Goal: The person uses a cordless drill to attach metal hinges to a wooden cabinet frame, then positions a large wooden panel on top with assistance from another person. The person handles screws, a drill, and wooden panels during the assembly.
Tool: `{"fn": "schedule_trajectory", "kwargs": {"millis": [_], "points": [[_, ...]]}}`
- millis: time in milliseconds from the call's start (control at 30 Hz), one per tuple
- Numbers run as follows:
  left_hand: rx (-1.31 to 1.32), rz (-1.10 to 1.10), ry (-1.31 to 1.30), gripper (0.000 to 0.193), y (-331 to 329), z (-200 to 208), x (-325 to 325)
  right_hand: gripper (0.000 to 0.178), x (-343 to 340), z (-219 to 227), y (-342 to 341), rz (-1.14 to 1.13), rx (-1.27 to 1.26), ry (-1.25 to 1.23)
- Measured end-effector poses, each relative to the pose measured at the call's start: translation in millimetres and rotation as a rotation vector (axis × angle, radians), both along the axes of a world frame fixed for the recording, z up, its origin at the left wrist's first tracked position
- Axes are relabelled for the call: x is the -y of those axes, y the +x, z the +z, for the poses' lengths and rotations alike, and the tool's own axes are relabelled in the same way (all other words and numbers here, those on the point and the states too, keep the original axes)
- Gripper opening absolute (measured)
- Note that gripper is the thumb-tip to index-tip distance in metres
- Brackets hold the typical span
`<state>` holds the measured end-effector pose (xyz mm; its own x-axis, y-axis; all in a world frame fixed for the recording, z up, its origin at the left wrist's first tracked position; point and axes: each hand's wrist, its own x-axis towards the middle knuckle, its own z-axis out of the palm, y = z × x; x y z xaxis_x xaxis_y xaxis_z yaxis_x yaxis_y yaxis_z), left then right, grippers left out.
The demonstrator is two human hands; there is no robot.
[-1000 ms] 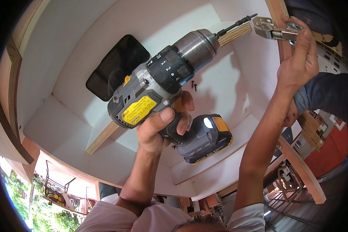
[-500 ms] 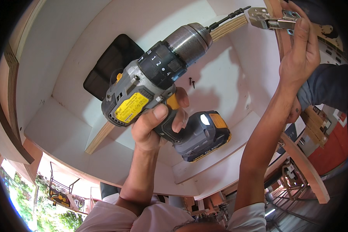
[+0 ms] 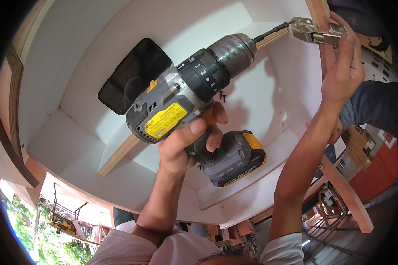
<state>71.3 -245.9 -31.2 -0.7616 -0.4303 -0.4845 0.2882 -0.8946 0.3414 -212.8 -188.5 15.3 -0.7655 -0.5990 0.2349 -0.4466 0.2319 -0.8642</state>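
Note:
In my left hand is a cordless drill, grey and black with a yellow label. My fingers wrap its grip near the trigger, above the battery. Its long dark driver bit points up and right, its tip at the near end of a metal cabinet hinge. My right hand holds this hinge against the wooden edge of a white panel, thumb and fingers around its outer end. Whether the tip touches a screw is too small to tell.
A black phone-like slab lies on the white cabinet interior behind the drill. Two dark screws lie nearby. A wooden-edged divider crosses the cabinet. Beyond my right forearm is another person's hand with a blue sleeve.
The drill has shifted right and slightly down in my left hand, its bit tip now at the hinge. The hinge and my right hand sit slightly lower in the view.

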Motion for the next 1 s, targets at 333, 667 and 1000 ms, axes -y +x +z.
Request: {"fn": "schedule_trajectory", "kwargs": {"millis": [333, 667, 1000], "points": [[0.014, -0.031, -0.018, 0.06, -1, 0, 0, 0.049, 3, 1, 3, -0.002, -0.064, 0.012], [0.001, -0.01, 0.001, 0.062, -5, 3, 2, 0.048, 3, -1, 2, -0.024, -0.04, 0.001], [-0.02, 0.05, 0.077, 0.062, -7, 2, -1, 0.05, 3, 0, 1, -0.029, -0.032, -0.009]]}}
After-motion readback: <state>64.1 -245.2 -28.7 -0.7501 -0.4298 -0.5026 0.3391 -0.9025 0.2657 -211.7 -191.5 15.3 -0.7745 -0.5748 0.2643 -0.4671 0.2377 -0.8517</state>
